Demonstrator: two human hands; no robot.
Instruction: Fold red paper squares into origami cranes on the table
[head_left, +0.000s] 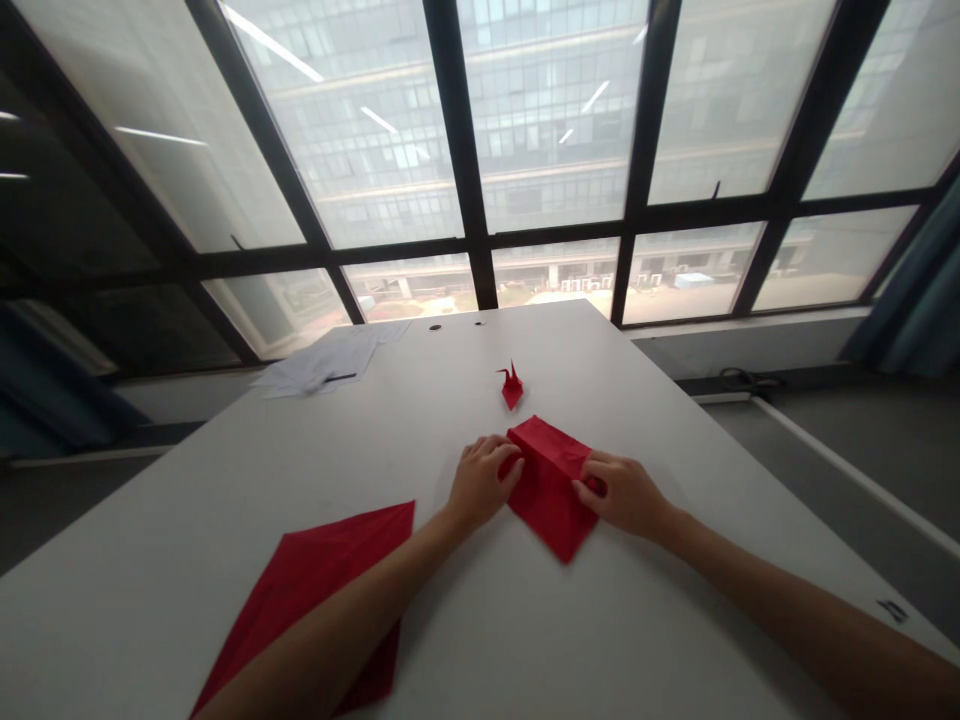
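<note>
A folded sheet of red paper (pixel 551 490) lies on the white table between my two hands, one corner pointing toward me and a flap folded across its far part. My left hand (pixel 484 480) pinches its left edge, thumb and fingers curled together. At the right edge, my right hand (pixel 619 492) grips the paper the same way, with the fingertips partly hiding the fold. Just beyond stands a small red origami crane (pixel 511 388). A larger red sheet (pixel 315 570) with crease lines rests under my left forearm, which covers part of it.
White papers (pixel 322 358) with a dark pen (pixel 341 378) on them lie at the table's far left. A small dark item (pixel 892 610) sits near the right edge of the table (pixel 712 620). Tall framed windows (pixel 555 120) rise behind it.
</note>
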